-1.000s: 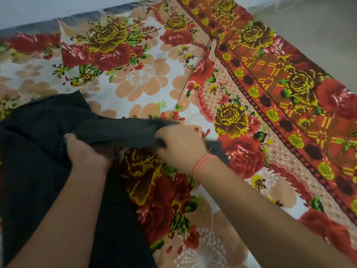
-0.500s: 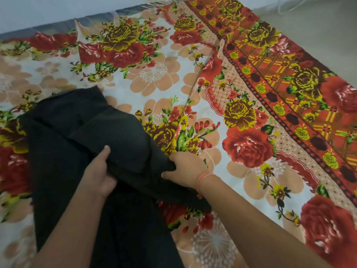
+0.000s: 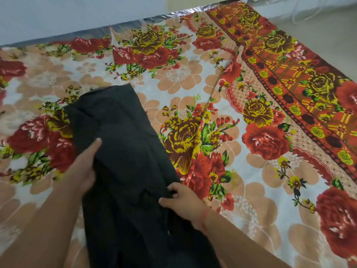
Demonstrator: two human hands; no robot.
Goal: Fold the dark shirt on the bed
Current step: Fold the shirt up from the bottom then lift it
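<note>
The dark shirt (image 3: 127, 151) lies on the bed as a long narrow strip, running from the middle of the floral sheet (image 3: 251, 171) down to the bottom edge of the view. My left hand (image 3: 85, 169) holds the strip's left edge, thumb on top of the cloth and fingers hidden under it. On the right edge, lower down, my right hand (image 3: 181, 200) pinches a fold of the dark fabric. An orange band circles that wrist.
The sheet with red and yellow roses covers the whole bed. Its far edge (image 3: 135, 22) meets a pale wall. The bed's right side drops to a grey floor (image 3: 328, 41) at the top right.
The side of the shirt that both hands held out to the right has been brought over onto the body, so the shirt is narrower. My right hand moved down and left with it.
</note>
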